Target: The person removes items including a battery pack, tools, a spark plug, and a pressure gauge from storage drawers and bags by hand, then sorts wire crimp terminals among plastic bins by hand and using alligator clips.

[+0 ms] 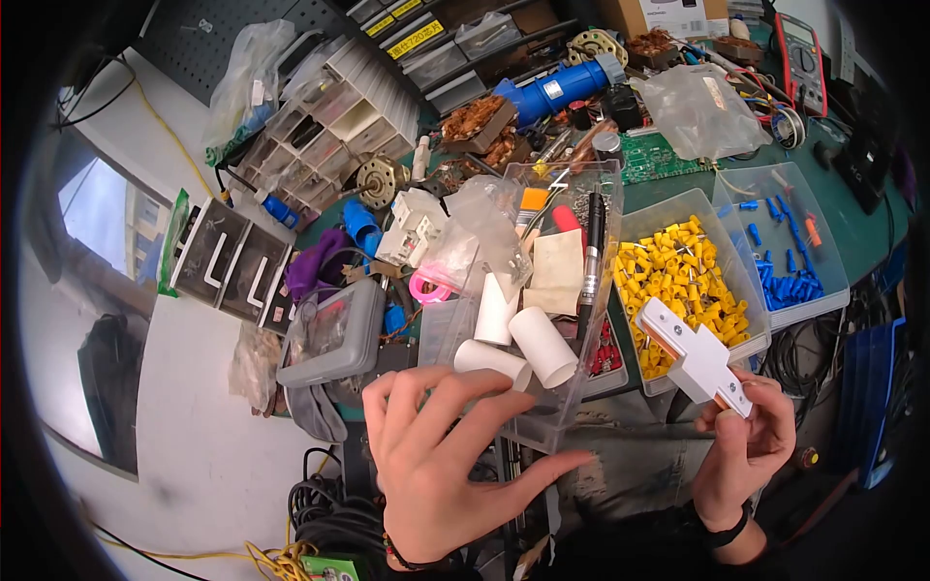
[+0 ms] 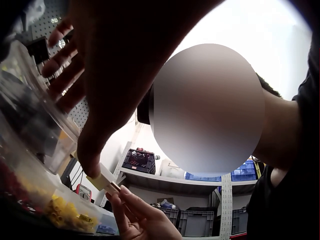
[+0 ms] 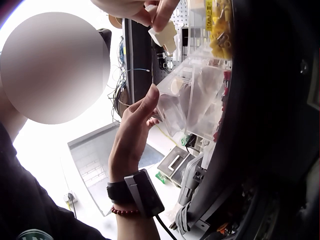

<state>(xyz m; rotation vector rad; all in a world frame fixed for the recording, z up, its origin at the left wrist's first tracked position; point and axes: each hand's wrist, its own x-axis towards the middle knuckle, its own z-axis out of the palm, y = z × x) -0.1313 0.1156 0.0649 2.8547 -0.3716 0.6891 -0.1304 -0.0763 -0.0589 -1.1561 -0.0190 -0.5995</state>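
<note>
In the head view my right hand (image 1: 741, 450) pinches a flat, stepped white plastic connector (image 1: 696, 351) between thumb and fingers. Small screws and copper-coloured strips show on it, and its upper end overlaps the box of yellow terminals (image 1: 678, 261). My left hand (image 1: 436, 474) is spread at the near end of a clear plastic box (image 1: 531, 433), thumb stretched out to the right, holding nothing. Inside that box lie several white tubes (image 1: 544, 347), a black marker (image 1: 593, 254) and a beige pad (image 1: 556, 273). The right wrist view shows the connector (image 3: 167, 37) pinched at the fingertips.
Blue terminals fill part of a second clear box (image 1: 833, 290) at the right. A grey case (image 1: 334, 334) and small drawers (image 1: 228, 261) stand to the left. Behind are a green circuit board (image 1: 659, 155), a blue cylinder (image 1: 552, 94) and a red multimeter (image 1: 800, 63).
</note>
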